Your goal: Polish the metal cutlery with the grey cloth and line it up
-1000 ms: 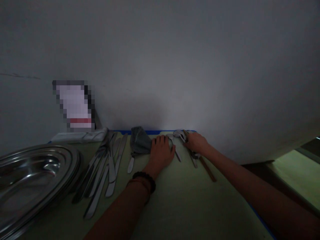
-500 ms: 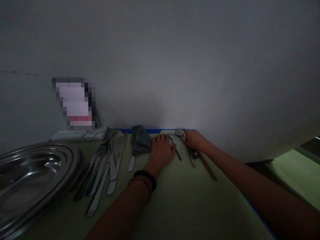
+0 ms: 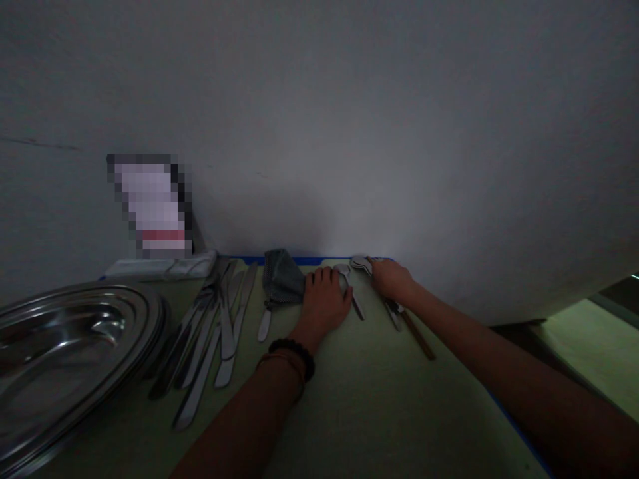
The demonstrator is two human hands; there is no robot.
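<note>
My left hand (image 3: 327, 299) lies palm down at the table's far side, fingers spread, against a grey cloth (image 3: 283, 283). Whatever is under its palm is hidden. A knife handle (image 3: 264, 326) sticks out below the cloth. Just right of my left thumb lies a single spoon (image 3: 357, 305). Closed fingers of my right hand (image 3: 392, 279) hold several spoons (image 3: 360, 263), whose bowls show left of the hand, with metal handles below. Brown chopsticks (image 3: 418, 334) extend from beneath this hand toward me; whether they are gripped too I cannot tell.
Loose knives and other cutlery (image 3: 204, 352) lie in a pile on the left. Nearer stands a stack of oval metal trays (image 3: 142, 313). A blurred-out upright panel (image 3: 154, 206) leans at the wall (image 3: 319, 133), behind a white packet (image 3: 160, 267). The table (image 3: 379, 412) has a blue edge.
Near the chopsticks, the metal handles under my right hand have shifted right, closer to them. My left hand stays beside the cloth.
</note>
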